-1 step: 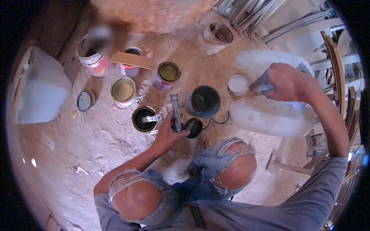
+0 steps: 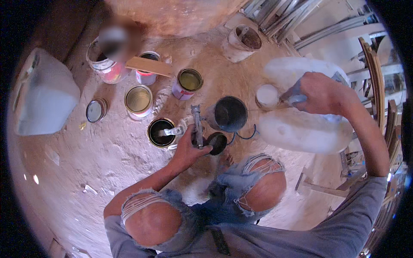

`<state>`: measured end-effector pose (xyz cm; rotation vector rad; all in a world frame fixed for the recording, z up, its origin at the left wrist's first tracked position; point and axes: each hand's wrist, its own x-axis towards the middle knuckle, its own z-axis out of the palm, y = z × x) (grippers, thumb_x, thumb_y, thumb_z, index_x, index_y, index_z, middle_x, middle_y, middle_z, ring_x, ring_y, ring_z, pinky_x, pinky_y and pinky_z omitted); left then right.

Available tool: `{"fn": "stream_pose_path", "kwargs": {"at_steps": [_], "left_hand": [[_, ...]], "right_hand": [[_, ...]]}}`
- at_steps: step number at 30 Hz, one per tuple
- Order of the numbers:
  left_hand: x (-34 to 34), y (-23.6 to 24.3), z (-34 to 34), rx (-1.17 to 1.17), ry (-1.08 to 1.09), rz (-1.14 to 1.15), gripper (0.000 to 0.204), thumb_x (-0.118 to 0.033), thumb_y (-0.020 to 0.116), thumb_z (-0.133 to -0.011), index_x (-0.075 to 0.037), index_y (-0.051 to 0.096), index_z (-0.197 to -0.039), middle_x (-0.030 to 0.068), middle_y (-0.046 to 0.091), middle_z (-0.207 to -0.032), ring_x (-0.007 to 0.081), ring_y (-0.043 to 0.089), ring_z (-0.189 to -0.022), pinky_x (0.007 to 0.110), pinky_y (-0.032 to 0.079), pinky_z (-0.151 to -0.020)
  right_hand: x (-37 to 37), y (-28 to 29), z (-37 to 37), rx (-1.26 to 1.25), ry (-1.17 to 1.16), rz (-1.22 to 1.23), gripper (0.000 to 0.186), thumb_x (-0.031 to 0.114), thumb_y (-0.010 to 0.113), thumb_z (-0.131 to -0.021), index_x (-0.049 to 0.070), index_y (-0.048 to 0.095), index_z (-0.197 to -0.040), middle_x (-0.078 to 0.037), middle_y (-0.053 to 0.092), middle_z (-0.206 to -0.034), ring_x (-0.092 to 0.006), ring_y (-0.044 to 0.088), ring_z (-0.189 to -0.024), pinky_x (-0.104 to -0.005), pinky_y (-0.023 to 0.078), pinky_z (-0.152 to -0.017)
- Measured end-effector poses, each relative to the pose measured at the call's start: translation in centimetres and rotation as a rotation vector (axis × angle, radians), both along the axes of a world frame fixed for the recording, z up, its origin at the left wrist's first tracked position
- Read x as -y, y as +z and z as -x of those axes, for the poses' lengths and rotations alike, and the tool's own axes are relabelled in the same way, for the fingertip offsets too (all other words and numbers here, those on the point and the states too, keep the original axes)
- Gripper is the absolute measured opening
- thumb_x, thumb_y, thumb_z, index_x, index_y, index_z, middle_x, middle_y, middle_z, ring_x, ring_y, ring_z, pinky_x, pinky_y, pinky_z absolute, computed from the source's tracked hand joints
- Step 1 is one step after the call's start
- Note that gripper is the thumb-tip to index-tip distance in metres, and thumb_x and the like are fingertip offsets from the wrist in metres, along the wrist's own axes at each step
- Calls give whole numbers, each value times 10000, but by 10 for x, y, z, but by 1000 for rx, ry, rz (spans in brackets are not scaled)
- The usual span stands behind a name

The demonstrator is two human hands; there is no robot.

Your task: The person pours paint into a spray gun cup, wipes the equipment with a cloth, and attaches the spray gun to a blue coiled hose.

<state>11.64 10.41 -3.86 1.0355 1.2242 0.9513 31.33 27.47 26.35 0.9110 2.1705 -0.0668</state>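
My left hand [image 2: 189, 148] is closed around a grey metal tool [image 2: 197, 127] that looks like a spray gun, its narrow body upright in the fingers. Beside the thumb is a small round dark cup [image 2: 217, 142], open side up. Just beyond stands a dark pot [image 2: 230, 114] with dark contents. On the right, my right hand [image 2: 320, 92] is closed on a pale blue, handle-like piece [image 2: 297, 99] above a large translucent plastic jug [image 2: 305, 133]. A thin line runs from near this hand to the pot's rim; whether rod, wire or stream, I cannot tell. A white round lid [image 2: 267, 95] sits beside the jug.
Several open paint cans stand left of the pot: a black one [image 2: 161, 132] with a whitish tool, a beige one [image 2: 138, 99], an olive one [image 2: 189, 81]. A wooden strip [image 2: 149, 66] lies across another can. A bucket [image 2: 241, 43] stands far back; boards [image 2: 372, 73] lean right.
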Motion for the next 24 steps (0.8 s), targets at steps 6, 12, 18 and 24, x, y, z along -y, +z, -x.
{"fn": "stream_pose_path", "kwargs": {"at_steps": [6,12,18,24], "left_hand": [[10,9,10,47,26,-6,713,-183,811,-658,-27,434,-1243,142,604,-1046,224,612,-910,347,484,-831],[14,-6,7,-122,89,-101,730,-228,795,-655,-3,419,-1238,195,613,-1024,317,619,-923,383,478,-833],[18,-15,5,-187,92,-69,734,-242,777,-650,11,412,-1234,244,604,-1013,364,610,-938,417,470,-841],[15,-18,1,-219,84,-20,813,-262,793,-630,15,402,-1288,237,600,-1090,353,595,-1019,404,455,-907]], "right_hand": [[3,-19,-7,99,84,-14,374,179,645,-726,160,687,-1097,-172,660,-965,-345,609,-912,-425,480,-854],[16,-31,6,23,9,89,352,186,637,-730,144,687,-1076,-194,650,-885,-354,620,-884,-440,492,-840],[20,-38,14,-15,194,35,233,173,634,-720,70,686,-923,-213,654,-844,-371,638,-845,-459,511,-784],[27,-37,32,117,172,13,186,169,641,-700,13,651,-802,-217,652,-818,-389,637,-834,-471,511,-758]]}}
